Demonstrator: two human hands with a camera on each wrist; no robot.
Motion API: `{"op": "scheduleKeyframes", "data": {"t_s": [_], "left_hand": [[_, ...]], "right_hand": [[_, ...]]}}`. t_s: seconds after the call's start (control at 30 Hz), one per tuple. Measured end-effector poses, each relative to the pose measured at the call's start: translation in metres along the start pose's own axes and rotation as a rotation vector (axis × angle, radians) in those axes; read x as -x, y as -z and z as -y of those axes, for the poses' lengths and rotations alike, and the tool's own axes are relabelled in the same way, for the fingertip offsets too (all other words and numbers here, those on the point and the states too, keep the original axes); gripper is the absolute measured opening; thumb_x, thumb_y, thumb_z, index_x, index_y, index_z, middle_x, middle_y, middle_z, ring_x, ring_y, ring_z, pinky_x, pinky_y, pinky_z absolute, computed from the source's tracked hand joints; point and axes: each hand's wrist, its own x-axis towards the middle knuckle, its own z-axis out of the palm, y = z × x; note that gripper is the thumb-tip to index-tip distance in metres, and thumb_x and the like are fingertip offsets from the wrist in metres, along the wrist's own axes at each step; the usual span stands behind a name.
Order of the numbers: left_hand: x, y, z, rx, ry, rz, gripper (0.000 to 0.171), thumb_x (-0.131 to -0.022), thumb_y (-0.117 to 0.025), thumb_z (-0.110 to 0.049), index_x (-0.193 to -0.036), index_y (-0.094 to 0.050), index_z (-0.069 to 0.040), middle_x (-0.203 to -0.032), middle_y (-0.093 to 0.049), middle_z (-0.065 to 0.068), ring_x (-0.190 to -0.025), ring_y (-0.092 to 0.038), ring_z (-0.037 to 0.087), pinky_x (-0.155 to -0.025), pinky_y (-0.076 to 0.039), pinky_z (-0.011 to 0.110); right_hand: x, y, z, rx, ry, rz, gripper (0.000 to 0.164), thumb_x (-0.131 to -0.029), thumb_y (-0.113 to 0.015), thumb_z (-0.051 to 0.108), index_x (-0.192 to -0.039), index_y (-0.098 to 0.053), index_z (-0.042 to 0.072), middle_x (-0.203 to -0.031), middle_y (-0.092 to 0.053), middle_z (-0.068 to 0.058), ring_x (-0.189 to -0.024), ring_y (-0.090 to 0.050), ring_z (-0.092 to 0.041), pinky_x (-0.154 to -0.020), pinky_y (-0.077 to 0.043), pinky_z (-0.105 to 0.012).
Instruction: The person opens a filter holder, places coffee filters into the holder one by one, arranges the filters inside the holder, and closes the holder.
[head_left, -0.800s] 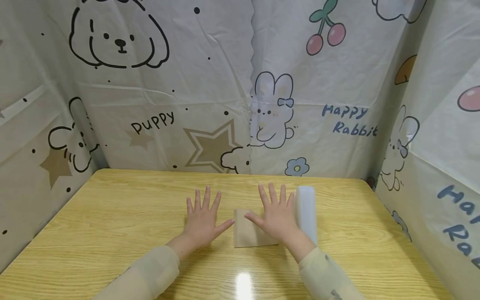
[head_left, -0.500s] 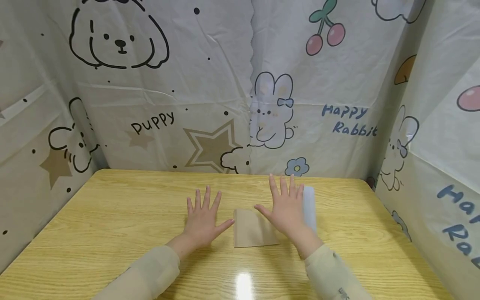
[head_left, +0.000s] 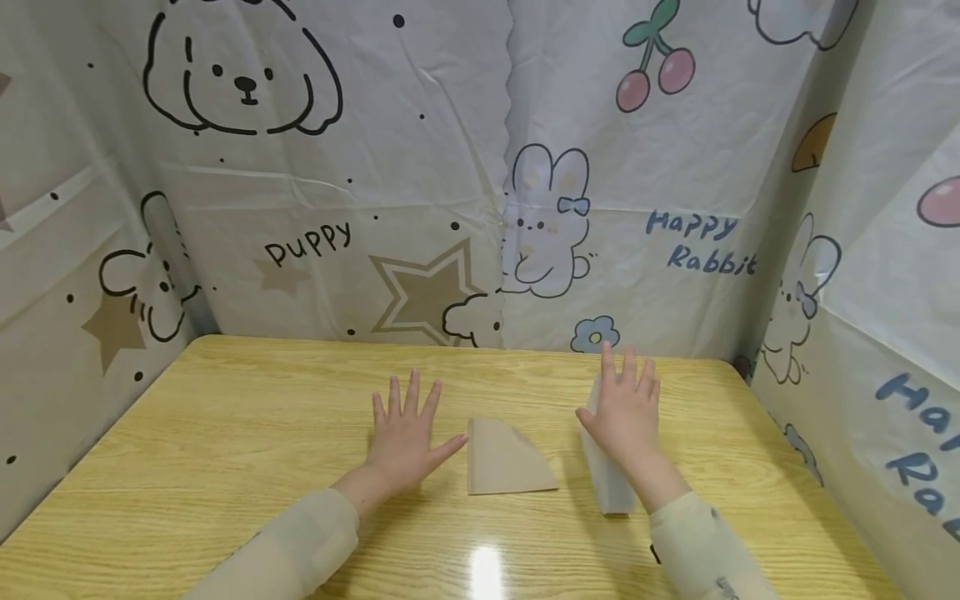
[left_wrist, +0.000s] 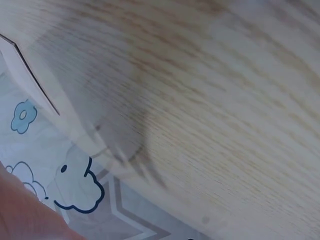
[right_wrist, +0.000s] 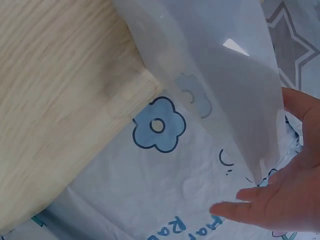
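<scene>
My left hand (head_left: 402, 440) is held with fingers spread over the left-middle of the table, holding nothing; part of it (left_wrist: 30, 215) shows in the left wrist view's corner. Its thumb tip is close to the left edge of a flat light-brown card-like piece (head_left: 506, 462), which has a curved right side. Over a long whitish translucent box (head_left: 606, 475) is my right hand (head_left: 628, 417), fingers extended, hiding much of the box's top. In the right wrist view the box (right_wrist: 215, 65) lies between the thumb and fingers of my right hand (right_wrist: 292, 175); contact cannot be told.
The yellow wood-grain table (head_left: 247, 433) reaches back to a hanging printed cloth (head_left: 420, 167) with cartoon animals. Similar cloth stands along the left and right sides. A bright light reflection lies near the table's front.
My right hand has moved right, away from above the brown piece to over the whitish box. The brown piece's curved side now shows fully. My left hand has hardly moved.
</scene>
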Motion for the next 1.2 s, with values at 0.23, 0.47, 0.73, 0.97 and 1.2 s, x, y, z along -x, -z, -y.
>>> {"op": "scheduleKeyframes", "data": {"t_s": [0.23,0.47,0.73,0.97,1.2], "left_hand": [[-0.001,0.002,0.002,0.011,0.007,0.01,0.089,-0.087,-0.046,-0.065,-0.15,-0.016,-0.01,-0.155,0.002,0.022,-0.139,0.006,0.048,-0.107,0.0,0.071],[-0.001,0.002,0.003,0.019,0.009,0.007,0.089,-0.087,-0.046,-0.065,-0.15,-0.017,-0.01,-0.155,0.001,0.022,-0.14,0.005,0.048,-0.107,0.0,0.071],[0.0,0.002,0.002,0.024,0.007,0.0,0.087,-0.087,-0.047,-0.063,-0.149,-0.02,-0.009,-0.155,-0.002,0.022,-0.14,0.001,0.048,-0.107,-0.001,0.07],[0.0,0.001,0.003,0.012,-0.001,-0.008,0.087,-0.087,-0.047,-0.063,-0.149,-0.021,-0.009,-0.155,-0.004,0.023,-0.14,-0.003,0.049,-0.107,-0.003,0.071],[0.0,0.001,0.001,0.049,-0.009,-0.025,0.084,-0.087,-0.05,-0.06,-0.147,-0.026,-0.006,-0.154,-0.011,0.023,-0.141,-0.007,0.047,-0.108,-0.004,0.07]], "right_hand": [[0.002,0.004,-0.01,-0.182,-0.145,0.121,0.101,-0.082,-0.068,0.028,-0.144,0.001,-0.011,-0.125,-0.047,-0.038,-0.104,-0.055,-0.048,-0.077,-0.052,-0.052],[0.003,0.005,-0.015,-0.29,-0.194,0.159,0.09,-0.081,-0.065,0.023,-0.138,-0.007,-0.017,-0.098,-0.061,-0.037,-0.079,-0.065,-0.04,-0.058,-0.052,-0.044],[0.003,0.006,-0.015,-0.303,-0.179,0.187,0.086,-0.079,-0.064,0.017,-0.139,-0.01,-0.013,-0.102,-0.06,-0.036,-0.079,-0.064,-0.036,-0.058,-0.053,-0.042],[0.003,0.007,-0.015,-0.291,-0.152,0.18,0.087,-0.077,-0.065,0.015,-0.14,-0.012,-0.012,-0.101,-0.061,-0.036,-0.077,-0.063,-0.036,-0.057,-0.052,-0.042],[0.007,0.015,-0.01,-0.265,-0.099,0.193,0.086,-0.075,-0.066,0.015,-0.139,-0.015,-0.01,-0.1,-0.062,-0.032,-0.075,-0.062,-0.032,-0.058,-0.051,-0.041]]}}
